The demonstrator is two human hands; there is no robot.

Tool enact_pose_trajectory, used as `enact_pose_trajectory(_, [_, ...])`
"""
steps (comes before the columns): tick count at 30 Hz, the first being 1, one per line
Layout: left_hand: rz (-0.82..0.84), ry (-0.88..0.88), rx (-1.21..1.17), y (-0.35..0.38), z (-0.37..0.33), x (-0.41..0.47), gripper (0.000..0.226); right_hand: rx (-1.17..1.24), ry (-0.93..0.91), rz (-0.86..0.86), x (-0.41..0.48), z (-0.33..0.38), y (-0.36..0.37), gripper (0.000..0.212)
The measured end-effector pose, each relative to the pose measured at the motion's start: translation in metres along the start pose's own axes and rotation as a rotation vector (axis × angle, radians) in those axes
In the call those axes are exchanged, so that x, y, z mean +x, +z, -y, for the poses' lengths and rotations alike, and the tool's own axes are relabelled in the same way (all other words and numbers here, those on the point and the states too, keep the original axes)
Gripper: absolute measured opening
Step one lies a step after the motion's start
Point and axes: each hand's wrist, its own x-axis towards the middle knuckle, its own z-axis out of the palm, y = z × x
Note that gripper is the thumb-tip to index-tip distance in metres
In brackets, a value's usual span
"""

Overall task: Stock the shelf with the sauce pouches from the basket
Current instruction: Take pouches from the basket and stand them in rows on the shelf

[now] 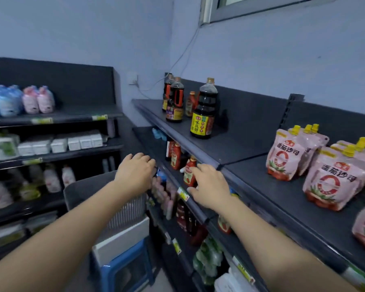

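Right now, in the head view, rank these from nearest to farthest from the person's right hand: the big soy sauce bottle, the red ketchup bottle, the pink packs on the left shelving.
1. Red ketchup bottle, beside the right hand, second shelf.
2. Big soy sauce bottle, top shelf, above.
3. Pink packs, far-left shelving.

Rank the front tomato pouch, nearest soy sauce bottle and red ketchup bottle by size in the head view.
1. Front tomato pouch, though it is nearest the camera.
2. Nearest soy sauce bottle.
3. Red ketchup bottle, partly hidden.
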Motion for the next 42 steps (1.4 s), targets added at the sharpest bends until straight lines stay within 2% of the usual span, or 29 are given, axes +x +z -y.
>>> enact_pose_trajectory(14, [0.185, -0.169, 0.039, 0.108, 0.158, 0.006, 0.038, 0.060, -0.118, 0.166, 0.147, 0.113, 0.108, 0.040])
enact_pose_trajectory(19, [0.250, -0.217, 0.016, 0.151, 0.196, 0.016, 0.038, 0.088, -0.124, 0.224, 0.192, 0.133, 0.147, 0.053])
enact_pose_trajectory(24, [0.343, -0.254, -0.003, 0.199, 0.219, 0.030, 0.030, 0.112, -0.144, 0.290, 0.235, 0.142, 0.191, 0.047])
enact_pose_trajectory(30, [0.451, -0.328, -0.018, 0.268, 0.240, 0.057, 0.033, 0.109, -0.206, 0.393, 0.296, 0.140, 0.251, 0.035])
enact_pose_trajectory(33, [0.531, -0.381, -0.039, 0.304, 0.245, 0.069, 0.041, 0.112, -0.237, 0.461, 0.325, 0.137, 0.285, 0.040])
enact_pose_trajectory(42, [0.714, -0.475, -0.129, 0.404, 0.242, 0.084, 0.039, 0.124, -0.281, 0.665, 0.378, 0.128, 0.381, 0.049])
